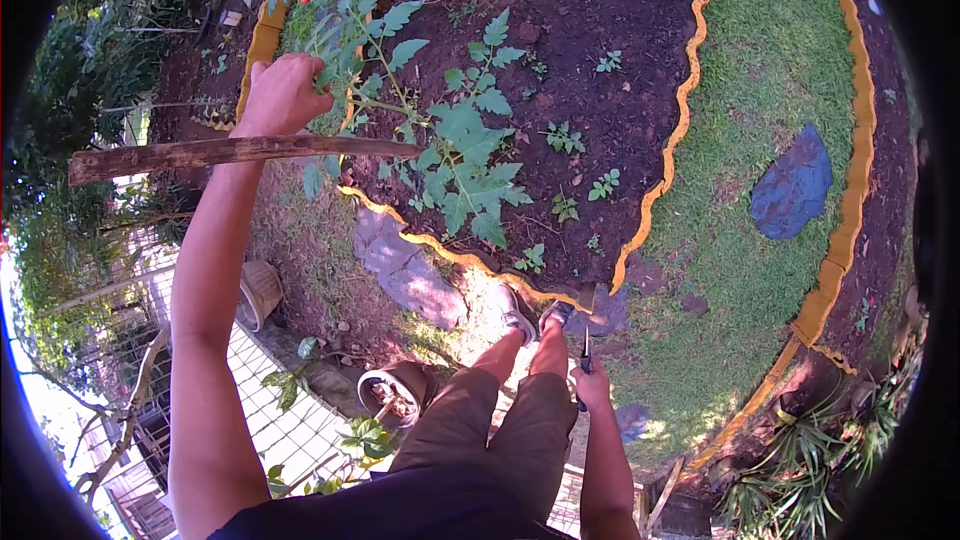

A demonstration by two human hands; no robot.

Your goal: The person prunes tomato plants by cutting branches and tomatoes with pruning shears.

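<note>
My left hand (285, 95) is raised at the upper left, its fingers closed among the foliage of a tomato plant (470, 165). Which part of the plant they pinch is hidden. A wooden stake (240, 150) crosses in front of my left wrist, and its right end meets the leaves. Low beside my right leg, my right hand (592, 385) is wrapped round the dark handle of a hand tool with a narrow metal blade (587, 343). The blade points away from me, towards the corner of the soil bed (610, 0).
Wavy yellow edging (685, 100) borders the bed, where several small seedlings (565, 137) grow. Grass (745, 60) with a flat slate stone (793, 183) lies to the right. A plant pot (395, 395) and a wire fence (285, 405) stand at the lower left.
</note>
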